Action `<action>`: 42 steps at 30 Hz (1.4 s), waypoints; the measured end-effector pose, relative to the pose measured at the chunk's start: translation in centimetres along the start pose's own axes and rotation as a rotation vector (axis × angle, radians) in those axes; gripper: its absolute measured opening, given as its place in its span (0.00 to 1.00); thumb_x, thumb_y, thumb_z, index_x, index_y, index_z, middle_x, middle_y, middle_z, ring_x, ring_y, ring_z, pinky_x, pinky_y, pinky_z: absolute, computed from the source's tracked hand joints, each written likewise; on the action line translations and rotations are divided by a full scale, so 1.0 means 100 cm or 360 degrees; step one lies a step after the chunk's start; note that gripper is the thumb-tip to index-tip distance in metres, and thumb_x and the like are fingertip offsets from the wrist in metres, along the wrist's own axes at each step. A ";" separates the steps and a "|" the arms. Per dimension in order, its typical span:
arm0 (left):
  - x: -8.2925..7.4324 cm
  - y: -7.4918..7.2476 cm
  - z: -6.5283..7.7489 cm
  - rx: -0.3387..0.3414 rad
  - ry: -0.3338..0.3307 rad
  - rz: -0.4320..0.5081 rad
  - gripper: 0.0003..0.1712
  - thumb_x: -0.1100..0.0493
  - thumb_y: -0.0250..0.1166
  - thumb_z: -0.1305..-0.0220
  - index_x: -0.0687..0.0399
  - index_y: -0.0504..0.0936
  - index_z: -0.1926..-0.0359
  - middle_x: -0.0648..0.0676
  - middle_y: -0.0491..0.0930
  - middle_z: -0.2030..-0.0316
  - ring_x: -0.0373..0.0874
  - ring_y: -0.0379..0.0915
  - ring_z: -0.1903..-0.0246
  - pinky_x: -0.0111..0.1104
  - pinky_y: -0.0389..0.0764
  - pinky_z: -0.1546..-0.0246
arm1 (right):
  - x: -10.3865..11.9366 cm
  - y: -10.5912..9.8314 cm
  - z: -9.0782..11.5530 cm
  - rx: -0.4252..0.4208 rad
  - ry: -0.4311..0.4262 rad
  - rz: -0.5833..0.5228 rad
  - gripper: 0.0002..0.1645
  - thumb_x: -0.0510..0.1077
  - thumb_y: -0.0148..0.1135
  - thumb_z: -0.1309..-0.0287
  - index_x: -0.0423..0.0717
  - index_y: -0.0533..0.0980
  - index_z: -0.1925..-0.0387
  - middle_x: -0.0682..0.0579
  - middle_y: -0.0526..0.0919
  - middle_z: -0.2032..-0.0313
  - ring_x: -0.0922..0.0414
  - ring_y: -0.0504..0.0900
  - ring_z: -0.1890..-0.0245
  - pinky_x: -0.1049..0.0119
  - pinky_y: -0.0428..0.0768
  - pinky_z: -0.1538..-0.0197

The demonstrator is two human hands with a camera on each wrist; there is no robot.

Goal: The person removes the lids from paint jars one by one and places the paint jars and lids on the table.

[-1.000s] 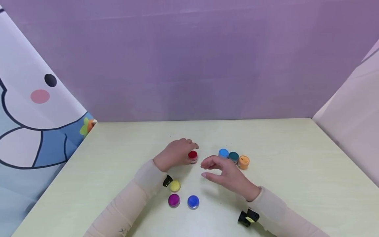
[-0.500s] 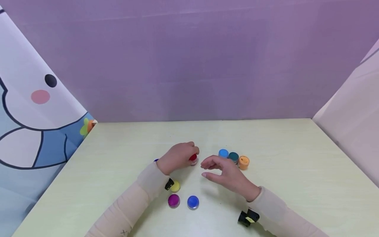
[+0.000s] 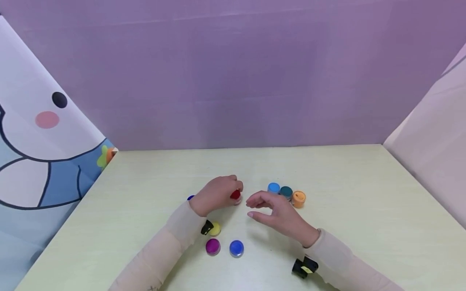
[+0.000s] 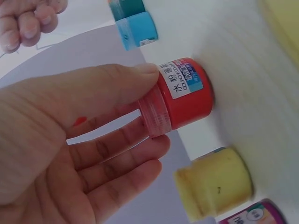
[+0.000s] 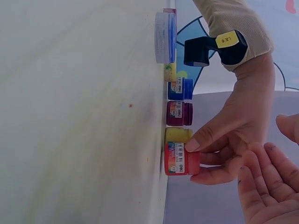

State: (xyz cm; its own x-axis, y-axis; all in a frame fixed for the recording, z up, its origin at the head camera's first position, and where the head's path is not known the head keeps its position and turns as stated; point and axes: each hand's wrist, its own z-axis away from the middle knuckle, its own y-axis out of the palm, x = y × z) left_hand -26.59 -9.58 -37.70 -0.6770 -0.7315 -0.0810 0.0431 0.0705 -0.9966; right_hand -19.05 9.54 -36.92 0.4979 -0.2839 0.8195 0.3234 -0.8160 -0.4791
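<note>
"Left hand [image 3: 217, 195] has come down a little since a second ago, and its fingers have closed on a small, round, red plastic paint jar [image 4: 180, 100]."

"What is closest to the person?"

"One round jar with a blue lid [image 3: 236, 248], and just left of it a round jar with a purple lid [image 3: 212, 246]. A bit past them is a round yellow jar [image 3: 215, 229], partly hidden by a little black wrist camera [image 3: 206, 227]."

"And the right hand [image 3: 282, 214]?"

"It is in the same spot as before. It's wide, with a big space between thumb and fingers."

"Where is the red jar?"

"Near the middle of the pale desk [image 3: 338, 173], just left of the right hand. The left thumb and fingers pinch it near its lid. I can't tell if its bottom touches the desk."

"What's farther off?"

"Three round jars close together: orange [image 3: 299, 200], then dark green [image 3: 286, 191], then light blue [image 3: 274, 188]. Way back is a tall purple backdrop [image 3: 233, 76]."
</note>
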 end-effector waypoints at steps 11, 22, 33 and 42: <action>-0.006 -0.019 0.014 -0.0149 0.0064 0.0018 0.13 0.57 0.69 0.50 0.51 0.78 0.62 0.47 0.73 0.70 0.38 0.69 0.70 0.27 0.74 0.66 | 0.003 -0.002 0.001 0.0003 0.0055 -0.0007 0.13 0.33 0.62 0.49 0.37 0.74 0.60 0.49 0.79 0.63 0.47 0.77 0.60 0.52 0.75 0.53; -0.022 -0.046 0.030 -0.0290 0.0265 -0.0049 0.14 0.58 0.71 0.53 0.50 0.77 0.65 0.45 0.72 0.70 0.35 0.67 0.70 0.23 0.72 0.67 | 0.005 -0.005 0.001 -0.0052 0.0018 0.0049 0.13 0.32 0.63 0.50 0.36 0.73 0.60 0.48 0.79 0.62 0.49 0.77 0.60 0.55 0.75 0.54; -0.046 -0.068 0.049 -0.0270 0.0484 0.0088 0.14 0.57 0.70 0.51 0.49 0.78 0.62 0.46 0.74 0.65 0.37 0.69 0.66 0.23 0.72 0.64 | -0.027 -0.001 0.004 -0.0066 -0.0017 -0.0023 0.23 0.43 0.67 0.52 0.47 0.71 0.53 0.56 0.77 0.57 0.56 0.76 0.57 0.62 0.75 0.53; -0.054 -0.070 0.051 -0.0297 0.0605 0.0024 0.15 0.58 0.70 0.52 0.47 0.78 0.61 0.46 0.76 0.62 0.37 0.70 0.62 0.23 0.71 0.59 | -0.025 -0.001 0.007 0.0023 -0.0086 -0.0045 0.25 0.48 0.67 0.52 0.51 0.71 0.51 0.60 0.77 0.57 0.60 0.76 0.58 0.60 0.75 0.53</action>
State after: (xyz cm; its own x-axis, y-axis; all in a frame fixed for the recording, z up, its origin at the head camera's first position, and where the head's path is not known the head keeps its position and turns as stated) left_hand -19.45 -9.58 -30.33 -0.9017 -0.4295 -0.0488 -0.0551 0.2263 -0.9725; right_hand -19.77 10.71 -39.13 0.5311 -0.2327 0.8147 0.3492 -0.8160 -0.4607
